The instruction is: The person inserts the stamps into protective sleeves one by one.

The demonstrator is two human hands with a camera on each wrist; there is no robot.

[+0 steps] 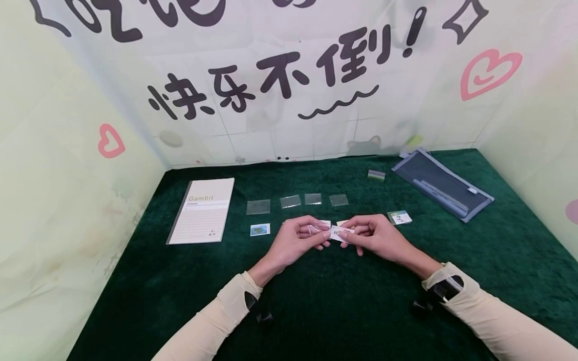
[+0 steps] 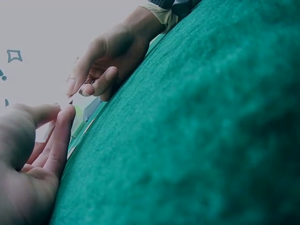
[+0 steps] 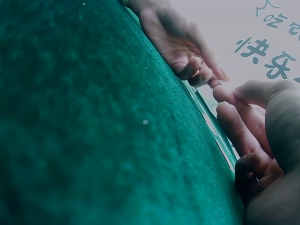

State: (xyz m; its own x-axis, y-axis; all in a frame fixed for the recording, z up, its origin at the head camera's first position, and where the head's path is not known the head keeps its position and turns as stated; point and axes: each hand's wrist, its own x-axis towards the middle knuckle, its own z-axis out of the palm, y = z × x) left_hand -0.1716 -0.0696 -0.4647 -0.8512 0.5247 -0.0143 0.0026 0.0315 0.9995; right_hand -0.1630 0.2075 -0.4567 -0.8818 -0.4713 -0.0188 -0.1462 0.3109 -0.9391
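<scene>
My left hand (image 1: 293, 238) pinches a small clear plastic sleeve (image 1: 311, 229) between thumb and fingers. Opposite it, my right hand (image 1: 379, 234) holds a small white printed card (image 1: 336, 233) between thumb and forefinger, its edge right at the left fingertips. In the left wrist view the thumb and forefinger of the left hand (image 2: 40, 140) meet at a thin edge. The right wrist view shows the right hand (image 3: 262, 122) gripping the card edge-on, fingertips of both hands close together. Part of another pale card shows just behind the hands.
Several clear sleeves (image 1: 258, 207) lie in a row behind the hands. A blue picture card (image 1: 260, 229) and a notebook (image 1: 200, 213) lie left. To the right are a sleeved card (image 1: 400, 217), a small purple-and-green piece (image 1: 376, 175) and a zip pouch (image 1: 442, 183). Dark green cloth (image 1: 316, 311) covers the table.
</scene>
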